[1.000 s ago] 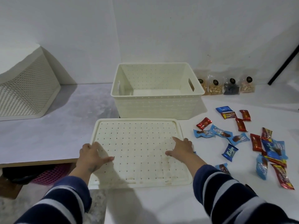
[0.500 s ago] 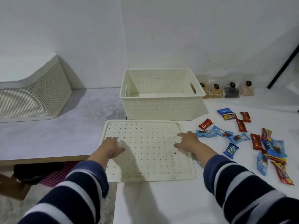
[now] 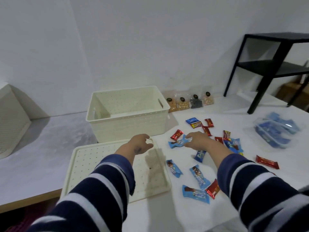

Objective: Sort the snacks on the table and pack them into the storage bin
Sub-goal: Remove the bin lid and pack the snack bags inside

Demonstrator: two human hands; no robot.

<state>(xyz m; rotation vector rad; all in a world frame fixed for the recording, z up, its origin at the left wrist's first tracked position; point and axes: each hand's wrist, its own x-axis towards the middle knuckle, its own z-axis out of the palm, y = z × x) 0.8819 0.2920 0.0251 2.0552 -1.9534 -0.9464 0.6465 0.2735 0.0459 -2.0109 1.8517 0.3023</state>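
My left hand [image 3: 139, 144] hovers over the far right corner of the lid [image 3: 93, 162], palm down, fingers loosely curled and pointing right, holding nothing. My right hand [image 3: 198, 141] reaches across to the snacks, thumb and fingertips pinching the end of a light blue wrapper [image 3: 178, 142] that lies on the table [image 3: 175, 213]. Both forearms come up from the near edge in striped navy and white sleeves [image 3: 107, 186].

The bin [image 3: 128, 127] stands open just beyond the lid, with nothing inside as far as I can see. There is one bin and one lid. Against the far wall, right of the bin, stand four clear bags [image 3: 190, 102] of nuts or dried fruit. The loose snacks lie scattered right of the lid and bin: I count about seven red or dark red bars, among them one [image 3: 177, 134] just left of my right hand and one [image 3: 267, 162] well to the right. The blue packs number about eight, three of them near me [image 3: 195, 193].

My right wrist and arm hide several packs, so both counts are rough. At the far right a clear container [image 3: 274, 133] holds blue packets too blurred to count. A black shelf [image 3: 274, 67] is cut off by the right edge, and a white perforated object [image 3: 11, 121] by the left edge.
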